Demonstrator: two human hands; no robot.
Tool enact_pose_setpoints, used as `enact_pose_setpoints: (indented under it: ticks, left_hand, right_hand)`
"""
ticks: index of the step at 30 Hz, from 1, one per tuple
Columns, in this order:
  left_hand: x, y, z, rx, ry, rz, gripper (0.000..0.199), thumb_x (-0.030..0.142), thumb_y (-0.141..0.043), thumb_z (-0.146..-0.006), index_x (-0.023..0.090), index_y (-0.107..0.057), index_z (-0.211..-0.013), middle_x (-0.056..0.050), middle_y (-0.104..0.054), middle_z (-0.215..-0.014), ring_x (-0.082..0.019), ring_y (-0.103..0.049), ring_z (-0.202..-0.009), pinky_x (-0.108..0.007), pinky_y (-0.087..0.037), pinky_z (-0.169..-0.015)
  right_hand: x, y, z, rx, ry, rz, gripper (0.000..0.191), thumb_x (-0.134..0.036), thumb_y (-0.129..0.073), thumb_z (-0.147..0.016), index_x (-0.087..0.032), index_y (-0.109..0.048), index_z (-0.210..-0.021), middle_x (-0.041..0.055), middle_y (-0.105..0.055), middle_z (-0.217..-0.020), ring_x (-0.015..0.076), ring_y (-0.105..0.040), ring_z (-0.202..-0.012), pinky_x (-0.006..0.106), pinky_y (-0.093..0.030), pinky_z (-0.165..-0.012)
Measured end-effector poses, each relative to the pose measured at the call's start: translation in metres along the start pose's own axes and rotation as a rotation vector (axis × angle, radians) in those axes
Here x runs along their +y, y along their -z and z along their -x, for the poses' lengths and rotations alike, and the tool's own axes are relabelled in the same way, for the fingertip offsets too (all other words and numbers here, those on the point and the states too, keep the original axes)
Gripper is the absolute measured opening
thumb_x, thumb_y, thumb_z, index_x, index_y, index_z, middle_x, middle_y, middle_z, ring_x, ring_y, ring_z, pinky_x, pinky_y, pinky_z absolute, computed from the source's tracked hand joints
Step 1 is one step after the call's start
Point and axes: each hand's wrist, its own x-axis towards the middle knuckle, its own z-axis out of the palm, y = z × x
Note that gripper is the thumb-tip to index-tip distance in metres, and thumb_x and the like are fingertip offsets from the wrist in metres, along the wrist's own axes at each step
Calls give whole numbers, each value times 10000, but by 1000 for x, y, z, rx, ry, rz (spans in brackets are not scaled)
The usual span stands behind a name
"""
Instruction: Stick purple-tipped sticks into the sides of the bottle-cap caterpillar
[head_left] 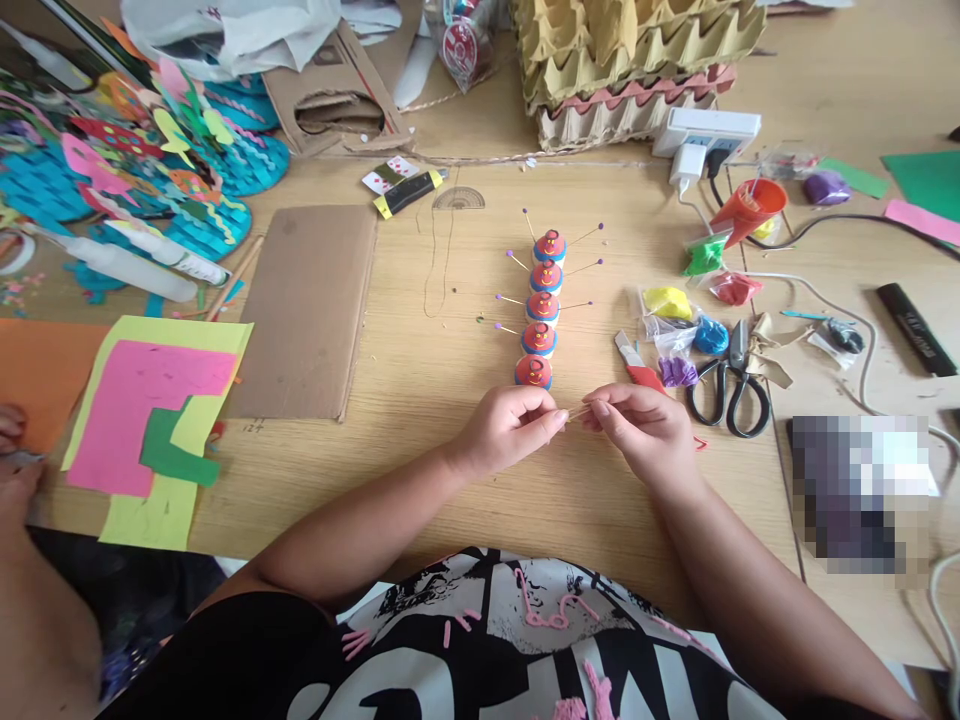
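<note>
My left hand [512, 428] and my right hand [646, 428] meet at the middle front of the table, both closed in a pinch. Between the fingertips run thin pale wooden sticks, like toothpicks [578, 411]; I cannot tell exactly how many. Just beyond my left hand stands a row of several small figures [539, 340] with red tops, blue bands and yellow smiling faces. Sticks tipped with purple balls [509, 254] poke out from the sides of most of them. The nearest figure [533, 373] shows no sticks.
Right of my hands lie a red utility knife [645, 375], black-handled scissors [729, 385] and bagged coloured clay [667, 303]. A cardboard sheet [300, 310] and paper pieces [154, 410] lie left. Egg trays [630, 60] and a power strip [709, 130] stand behind. Another person's hand [11, 440] is far left.
</note>
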Motion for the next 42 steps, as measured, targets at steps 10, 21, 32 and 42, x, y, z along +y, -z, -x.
enact_pose_setpoints:
  ticks: [10, 21, 32, 42]
  left_hand:
    - [0, -1, 1, 16, -7, -11, 303, 356, -635, -926, 155, -594, -703, 13, -583, -580, -70, -464, -496, -205, -336, -478]
    - [1, 0, 0, -13, 3, 6, 321, 383, -621, -941, 152, -617, -717, 15, -565, -560, -78, -475, -511, -206, -363, -502]
    - [2, 0, 0, -36, 33, 38, 335, 402, -612, -954, 144, -652, -745, -5, -622, -594, -89, -533, -536, -214, -413, -533]
    - [4, 0, 1, -32, 42, 33, 338, 397, -608, -955, 145, -646, -734, 3, -614, -589, -83, -526, -533, -210, -408, -536]
  right_hand:
    - [2, 0, 0, 0, -6, -7, 245, -424, -746, -910, -186, -774, -858, 59, -768, -740, 141, -693, -638, 245, -582, -593]
    - [1, 1, -1, -14, -9, -7, 310, -483, -708, -926, -183, -779, -895, 65, -764, -747, 159, -705, -655, 276, -603, -614]
    - [3, 1, -1, -24, -33, -52, 255, -436, -747, -906, -183, -750, -878, 45, -747, -723, 142, -686, -626, 248, -578, -583]
    - [4, 1, -2, -17, -40, -76, 273, -451, -715, -932, -189, -756, -869, 41, -740, -719, 144, -682, -623, 264, -572, -596]
